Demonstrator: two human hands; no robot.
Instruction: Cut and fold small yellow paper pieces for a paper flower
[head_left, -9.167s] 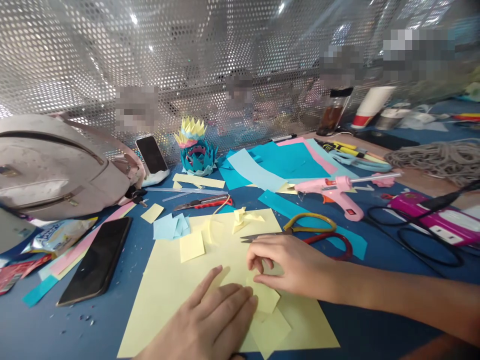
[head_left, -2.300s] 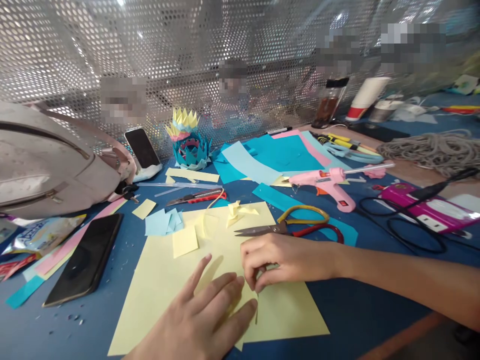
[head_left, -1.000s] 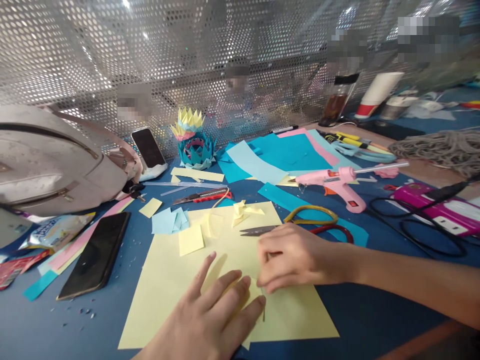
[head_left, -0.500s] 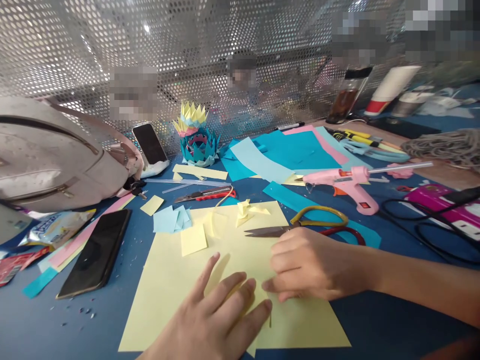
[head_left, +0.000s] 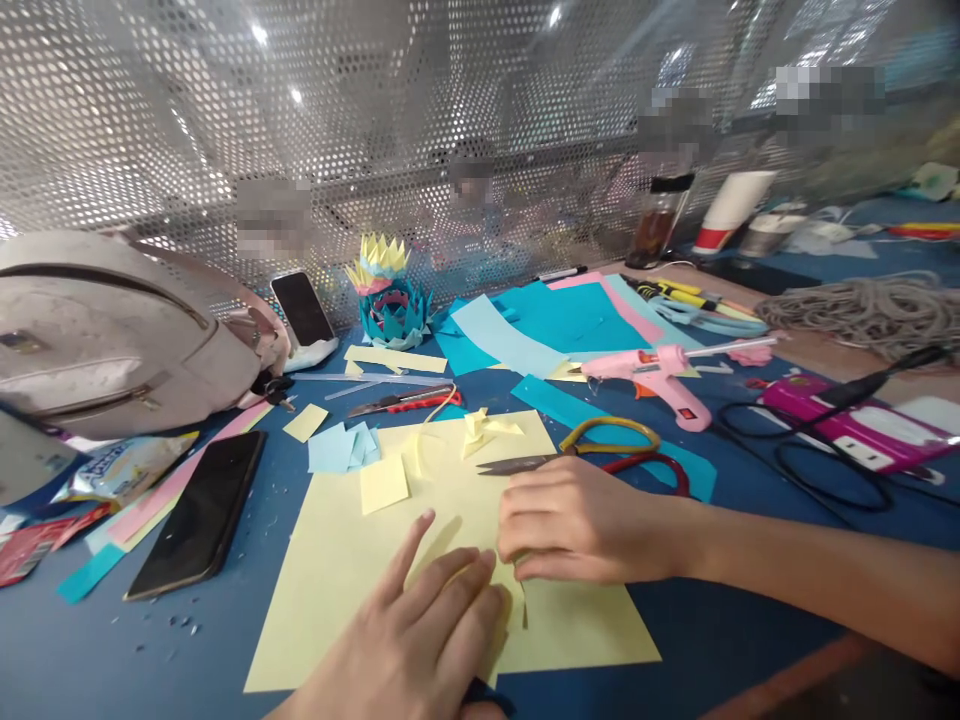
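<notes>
A large pale yellow sheet of paper lies flat in front of me. My left hand rests on it with fingers spread, the little finger raised and the others over a small folded yellow paper piece. Close beside it, my right hand is closed, its fingertips pinching the upper end of that piece; the pinch itself is mostly hidden. Just beyond my right hand lie scissors with one yellow and one red handle. A yellow paper square, light blue squares and a folded yellow paper shape sit near the sheet's far edge.
At the right are a pink glue gun, a magenta power strip with black cable, and rope. Leftward lie a black phone and a backpack. A layered paper flower stands near the perforated metal panel.
The view has turned slightly, so things at the right appear further left. My right hand has come a little closer to my left hand, still pinching the paper piece.
</notes>
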